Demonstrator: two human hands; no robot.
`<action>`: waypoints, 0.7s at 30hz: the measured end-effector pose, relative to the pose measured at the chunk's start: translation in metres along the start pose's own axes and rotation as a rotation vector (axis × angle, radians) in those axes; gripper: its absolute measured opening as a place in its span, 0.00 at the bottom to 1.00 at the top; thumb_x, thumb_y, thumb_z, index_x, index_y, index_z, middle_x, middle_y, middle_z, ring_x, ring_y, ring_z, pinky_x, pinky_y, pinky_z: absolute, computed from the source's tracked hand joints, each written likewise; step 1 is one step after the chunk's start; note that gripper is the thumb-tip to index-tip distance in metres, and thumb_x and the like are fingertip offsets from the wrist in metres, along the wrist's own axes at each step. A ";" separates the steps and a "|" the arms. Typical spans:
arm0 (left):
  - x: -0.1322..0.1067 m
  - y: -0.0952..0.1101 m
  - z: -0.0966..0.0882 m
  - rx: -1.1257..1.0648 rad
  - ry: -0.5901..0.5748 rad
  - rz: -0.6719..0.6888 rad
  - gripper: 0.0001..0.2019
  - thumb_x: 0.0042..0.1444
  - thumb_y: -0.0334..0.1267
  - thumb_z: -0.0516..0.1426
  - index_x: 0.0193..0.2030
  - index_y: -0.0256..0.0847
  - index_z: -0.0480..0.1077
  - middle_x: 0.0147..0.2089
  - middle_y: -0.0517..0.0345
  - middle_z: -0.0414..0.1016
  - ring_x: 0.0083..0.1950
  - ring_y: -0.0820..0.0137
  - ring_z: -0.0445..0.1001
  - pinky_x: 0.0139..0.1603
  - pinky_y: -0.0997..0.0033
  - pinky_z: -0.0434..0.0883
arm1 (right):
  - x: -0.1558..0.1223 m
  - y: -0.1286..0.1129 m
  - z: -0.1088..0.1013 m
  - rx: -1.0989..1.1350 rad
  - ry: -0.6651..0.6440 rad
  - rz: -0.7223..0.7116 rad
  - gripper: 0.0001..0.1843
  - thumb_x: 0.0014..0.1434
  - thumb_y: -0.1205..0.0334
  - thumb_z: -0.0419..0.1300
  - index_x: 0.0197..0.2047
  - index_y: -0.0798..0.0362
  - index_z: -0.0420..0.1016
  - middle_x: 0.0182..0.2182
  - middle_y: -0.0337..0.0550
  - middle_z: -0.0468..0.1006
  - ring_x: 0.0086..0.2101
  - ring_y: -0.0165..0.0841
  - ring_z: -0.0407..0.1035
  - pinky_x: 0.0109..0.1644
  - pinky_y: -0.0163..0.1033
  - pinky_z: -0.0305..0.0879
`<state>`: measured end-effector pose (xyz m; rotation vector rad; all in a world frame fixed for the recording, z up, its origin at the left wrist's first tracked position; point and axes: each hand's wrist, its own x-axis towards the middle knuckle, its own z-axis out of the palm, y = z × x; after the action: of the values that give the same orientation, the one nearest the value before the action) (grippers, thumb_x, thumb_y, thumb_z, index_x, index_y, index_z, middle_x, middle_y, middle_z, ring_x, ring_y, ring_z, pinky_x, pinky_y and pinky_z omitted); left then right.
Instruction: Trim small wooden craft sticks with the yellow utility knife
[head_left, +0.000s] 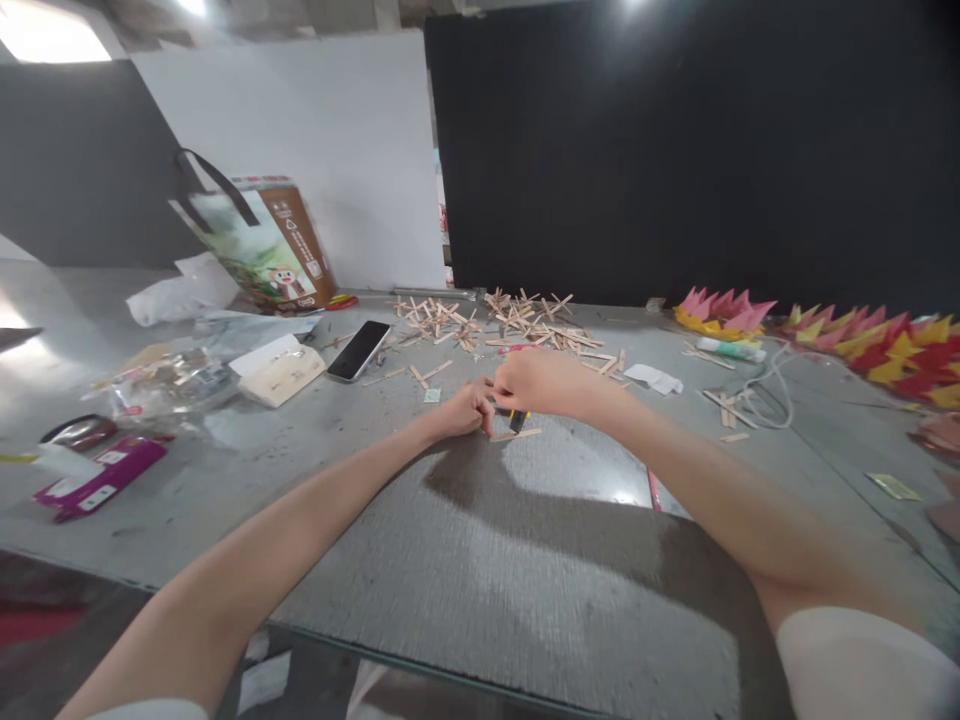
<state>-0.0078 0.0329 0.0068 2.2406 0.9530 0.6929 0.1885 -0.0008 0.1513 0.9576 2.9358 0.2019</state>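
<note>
My left hand [466,410] and my right hand [538,384] meet at the middle of the grey table [480,560], both with fingers curled. A thin wooden stick [516,435] lies on the table just below them, the left fingers pinching at its near end. From under my right hand pokes a small dark and yellow object [517,420]; I cannot make out what it is. Behind the hands lies a heap of wooden sticks glued into crosses [495,320].
A phone [359,350] lies left of the heap, a printed paper bag [262,245] stands at the back left, and plastic packets [161,385] and a purple box [97,478] sit at the left. Pink, yellow and red paper shapes [825,335], a glue tube [731,349] and a white cable [765,395] are on the right.
</note>
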 end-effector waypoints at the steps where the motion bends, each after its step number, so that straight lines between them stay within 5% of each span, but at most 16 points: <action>1: 0.000 0.001 -0.002 -0.004 -0.021 -0.012 0.13 0.41 0.23 0.54 0.18 0.40 0.78 0.29 0.53 0.82 0.46 0.63 0.78 0.64 0.57 0.68 | 0.000 0.000 0.000 0.004 -0.005 0.008 0.18 0.65 0.62 0.56 0.31 0.59 0.85 0.22 0.47 0.76 0.23 0.30 0.56 0.30 0.40 0.45; 10: -0.001 0.000 0.002 0.099 -0.086 0.071 0.15 0.43 0.25 0.52 0.26 0.39 0.80 0.33 0.55 0.81 0.48 0.65 0.76 0.62 0.64 0.68 | -0.001 0.000 -0.004 0.021 -0.042 0.000 0.18 0.66 0.63 0.55 0.32 0.59 0.83 0.21 0.44 0.73 0.22 0.29 0.54 0.29 0.40 0.46; 16: -0.001 0.003 0.012 0.324 -0.017 0.111 0.16 0.56 0.23 0.54 0.42 0.41 0.81 0.53 0.48 0.80 0.63 0.58 0.70 0.69 0.59 0.63 | -0.002 -0.005 -0.010 -0.047 -0.055 -0.011 0.19 0.67 0.66 0.54 0.34 0.61 0.84 0.23 0.48 0.77 0.22 0.29 0.57 0.31 0.40 0.46; 21: -0.006 0.010 0.010 0.441 -0.109 0.123 0.23 0.63 0.25 0.52 0.56 0.50 0.81 0.55 0.53 0.81 0.65 0.61 0.70 0.71 0.63 0.61 | 0.000 -0.005 -0.006 -0.094 -0.043 -0.024 0.20 0.69 0.64 0.53 0.34 0.61 0.85 0.24 0.50 0.79 0.23 0.31 0.61 0.30 0.40 0.46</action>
<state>0.0000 0.0197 0.0060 2.7097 0.9940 0.4360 0.1850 -0.0057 0.1567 0.9023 2.8691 0.3114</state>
